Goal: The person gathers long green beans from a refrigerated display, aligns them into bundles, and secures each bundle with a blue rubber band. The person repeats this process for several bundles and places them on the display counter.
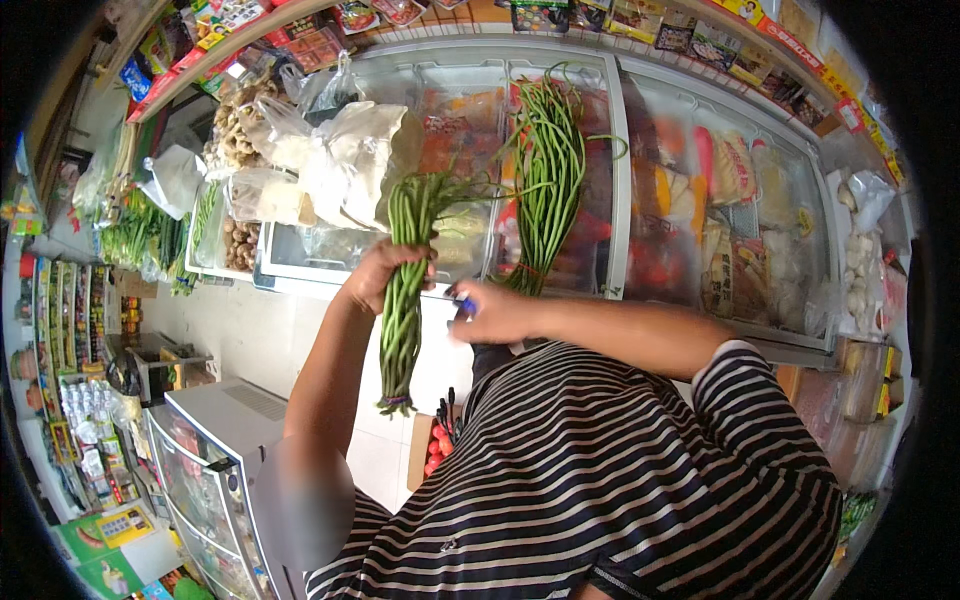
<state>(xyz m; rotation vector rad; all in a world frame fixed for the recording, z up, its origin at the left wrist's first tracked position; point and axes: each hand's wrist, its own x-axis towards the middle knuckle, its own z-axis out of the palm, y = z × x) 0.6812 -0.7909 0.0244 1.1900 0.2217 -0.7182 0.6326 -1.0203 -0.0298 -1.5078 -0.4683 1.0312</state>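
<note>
My left hand is closed around the upper middle of a bundle of green yardlong beans, held upright in front of me. A purple band ties its lower end; the tips fan out above the fist. Just to the right, my blurred right hand grips a small tool with a blue part and a thin part that points at the bundle; its exact kind is unclear. A larger bunch of yardlong beans, with a red band near its lower end, lies on the glass freezer lid.
The chest freezer with packaged food spans the front. White plastic bags, ginger and leafy greens are at the left. Packet shelves run along the far side. A second freezer and a box of red produce are lower left.
</note>
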